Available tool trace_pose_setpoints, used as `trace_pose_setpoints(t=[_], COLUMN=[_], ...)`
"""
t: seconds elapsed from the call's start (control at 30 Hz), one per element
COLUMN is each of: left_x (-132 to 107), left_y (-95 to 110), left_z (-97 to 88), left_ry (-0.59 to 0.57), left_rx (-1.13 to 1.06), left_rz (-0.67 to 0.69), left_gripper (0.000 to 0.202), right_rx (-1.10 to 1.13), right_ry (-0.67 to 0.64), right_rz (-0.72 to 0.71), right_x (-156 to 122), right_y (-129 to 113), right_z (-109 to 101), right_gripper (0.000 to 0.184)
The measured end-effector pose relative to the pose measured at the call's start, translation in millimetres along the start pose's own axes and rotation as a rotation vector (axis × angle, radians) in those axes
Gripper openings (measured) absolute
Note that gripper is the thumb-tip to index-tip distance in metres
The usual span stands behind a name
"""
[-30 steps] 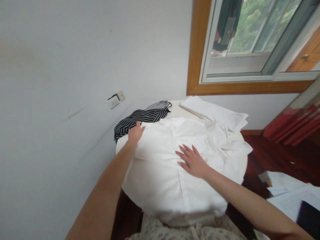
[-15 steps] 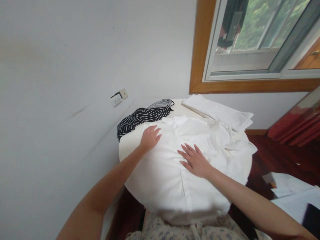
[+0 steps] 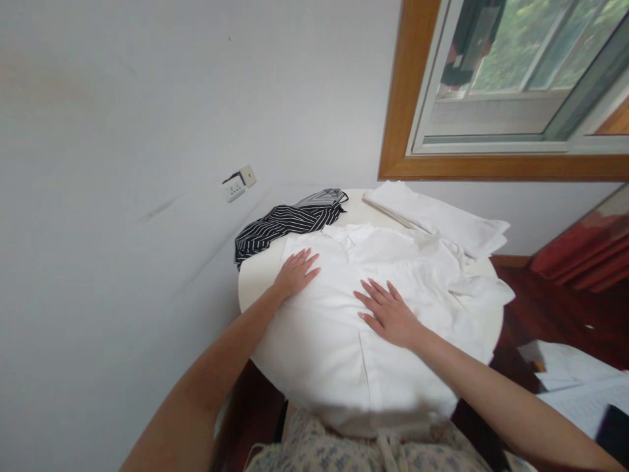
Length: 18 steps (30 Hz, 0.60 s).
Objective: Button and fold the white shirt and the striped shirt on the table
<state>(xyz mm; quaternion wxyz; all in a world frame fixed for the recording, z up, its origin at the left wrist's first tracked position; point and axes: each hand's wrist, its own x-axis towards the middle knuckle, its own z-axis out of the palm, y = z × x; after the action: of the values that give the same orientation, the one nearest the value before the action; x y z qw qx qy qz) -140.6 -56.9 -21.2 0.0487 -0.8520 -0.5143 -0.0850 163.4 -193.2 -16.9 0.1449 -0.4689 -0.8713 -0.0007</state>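
A white shirt [image 3: 324,347] lies spread over a round white table [image 3: 251,282], its collar towards the wall and its lower part hanging over the near edge. My left hand [image 3: 296,272] rests flat on the shirt's upper left part, fingers stretched out. Near the shirt's middle, by the front opening, my right hand [image 3: 388,313] lies palm down with its fingers spread. Neither hand grips the cloth. Wrinkles run across the right side of the shirt, where a sleeve reaches the table's right edge.
Black-and-white striped cloth [image 3: 282,225] lies at the table's back left. Folded white cloth [image 3: 437,216] sits at the back right. A wall socket [image 3: 233,189] is beyond the table, a window [image 3: 501,78] above right. Papers [image 3: 584,380] and a red curtain [image 3: 584,249] are at right.
The view has shifted slightly, so everything appears a little further right. My left hand's fingers lie flatter on the shirt; my right hand stays about where it was on the cloth.
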Motion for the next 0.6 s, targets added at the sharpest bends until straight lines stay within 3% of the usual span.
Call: trace_pose_setpoints(t=[0.27,0.4,0.47,0.6], left_x=[25,36,38,26], left_y=[-24,-35,-30,4], left_z=[8.6,1.0,-9.0,-25.6], left_ry=[-0.002,-0.049,-0.042,0.148], left_rx=[0.083,0.083,0.086,0.102], left_rz=[-0.17,-0.231,-0.236,-0.155], left_gripper=[0.069,0.067,0.063,0.058], right_rx=[-0.011,-0.009,-0.005,-0.007], right_ry=[0.019,0.017,0.012,0.021], right_rz=[-0.006,0.0,0.006,0.003], right_x=[0,0,0,0], right_y=[0,0,0,-2], right_z=[1,-1,-2,-1], right_gripper=[0.05,0.05,0.05,0.05])
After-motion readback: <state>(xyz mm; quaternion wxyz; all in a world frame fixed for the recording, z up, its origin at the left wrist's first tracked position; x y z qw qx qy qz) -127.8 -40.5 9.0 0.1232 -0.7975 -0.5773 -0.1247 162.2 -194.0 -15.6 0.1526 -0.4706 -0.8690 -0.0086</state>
